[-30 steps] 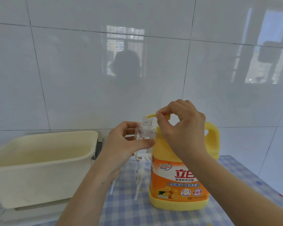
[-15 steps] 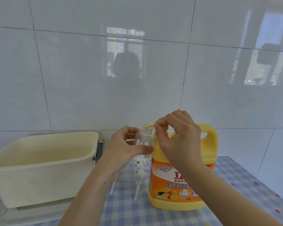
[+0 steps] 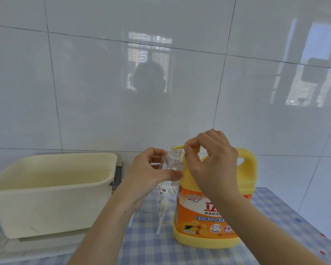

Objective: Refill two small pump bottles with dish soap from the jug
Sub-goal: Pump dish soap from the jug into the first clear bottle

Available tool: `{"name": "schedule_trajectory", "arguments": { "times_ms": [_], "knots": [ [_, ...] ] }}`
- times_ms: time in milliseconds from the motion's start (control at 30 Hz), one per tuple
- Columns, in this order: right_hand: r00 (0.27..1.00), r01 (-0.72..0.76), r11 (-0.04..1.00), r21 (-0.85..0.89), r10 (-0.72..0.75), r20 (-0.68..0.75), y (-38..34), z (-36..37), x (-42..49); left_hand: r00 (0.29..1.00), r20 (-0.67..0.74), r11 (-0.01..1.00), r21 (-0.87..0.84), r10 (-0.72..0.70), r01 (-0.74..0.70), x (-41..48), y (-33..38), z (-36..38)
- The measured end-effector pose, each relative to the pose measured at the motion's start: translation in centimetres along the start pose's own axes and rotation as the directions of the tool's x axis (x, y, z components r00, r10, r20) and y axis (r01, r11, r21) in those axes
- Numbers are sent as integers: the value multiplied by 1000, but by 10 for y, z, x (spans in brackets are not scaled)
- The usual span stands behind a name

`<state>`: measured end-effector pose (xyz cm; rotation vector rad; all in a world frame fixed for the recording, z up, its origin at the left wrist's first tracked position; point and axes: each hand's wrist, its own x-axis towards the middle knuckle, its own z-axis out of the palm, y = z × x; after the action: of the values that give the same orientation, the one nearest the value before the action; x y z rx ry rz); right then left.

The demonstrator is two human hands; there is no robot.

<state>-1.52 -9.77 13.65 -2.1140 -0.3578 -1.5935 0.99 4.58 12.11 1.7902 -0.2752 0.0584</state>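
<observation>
A: While your left hand curls round the small clear bottle, thumb in front and fingers behind, you hold it upright just left of the jug, level with its shoulder.

B: The bottle's threaded neck is uncapped, and the tip of the jug's yellow pump spout sits right at that opening.

A: Your right hand is over the top of the jug. Its fingers are bent across the pump head, and thumb and forefinger pinch the spout.

B: Your bottle looks clear, but I can't tell whether any soap is in it.

A: The jug stands upright on the blue checked cloth. Its orange label faces you and its handle is on the side away from the bottle.

B: Just left of the jug's base, a white pump head lies on the cloth, its thin tube pointing towards you.

A: Well left of the jug sits a cream plastic tub, and behind the jug rises a glossy white tiled wall.
</observation>
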Motion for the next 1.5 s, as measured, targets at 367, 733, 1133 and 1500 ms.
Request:
{"name": "schedule_trajectory", "arguments": {
  "times_ms": [367, 733, 1133, 1500],
  "knots": [
    [990, -143, 986, 90, 141, 24, -6, -4, 23, 999, -27, 993, -111, 33, -36, -3, 9, -3],
    [995, -97, 994, 47, 95, 35, -5, -3, 26, 998, -29, 993, -109, 51, -54, -5, 10, 1],
    [997, -79, 994, 82, 78, 17, 3, -3, 20, 998, -40, 993, -108, 45, -49, -4, 10, 2],
    [1000, -8, 999, 32, 8, -12, 7, 4, 1, 999, -29, 999, -23, 41, -41, -2, 1, 1]
  ]
}}
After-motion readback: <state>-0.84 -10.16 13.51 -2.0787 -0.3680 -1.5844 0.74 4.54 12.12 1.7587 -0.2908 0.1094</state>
